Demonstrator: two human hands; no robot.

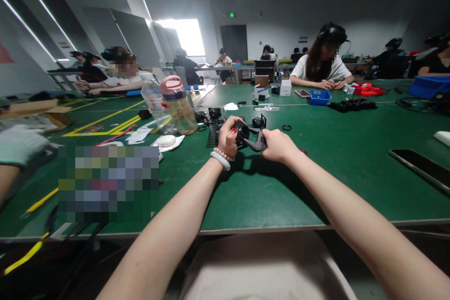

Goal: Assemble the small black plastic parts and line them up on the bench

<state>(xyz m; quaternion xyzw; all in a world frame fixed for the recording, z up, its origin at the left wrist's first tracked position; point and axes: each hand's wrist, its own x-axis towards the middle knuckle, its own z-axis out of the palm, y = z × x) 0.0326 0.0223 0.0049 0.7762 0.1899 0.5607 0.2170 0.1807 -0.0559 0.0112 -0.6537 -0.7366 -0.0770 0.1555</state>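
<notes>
My left hand [227,140], with a beaded bracelet and a pale bangle at the wrist, is closed round a black cylindrical part [242,131] that looks like a lens. Opposite it, my right hand [277,145] grips a black angular bracket [260,141]. The two pieces meet or nearly meet above the table; I cannot tell whether they are joined. Just behind them lies another black round piece [259,121]. A black ribbed strip [212,135] is beside my left hand, and a black ring [287,127] lies beyond my right hand.
On the green table [351,168] stand a pink-lidded bottle [181,115] and a clear plastic bottle [154,108]. A phone [418,166] lies at right. A co-worker's gloved hand [21,145] is at left. Across the table, a person [321,63] sits by a blue tray [319,97].
</notes>
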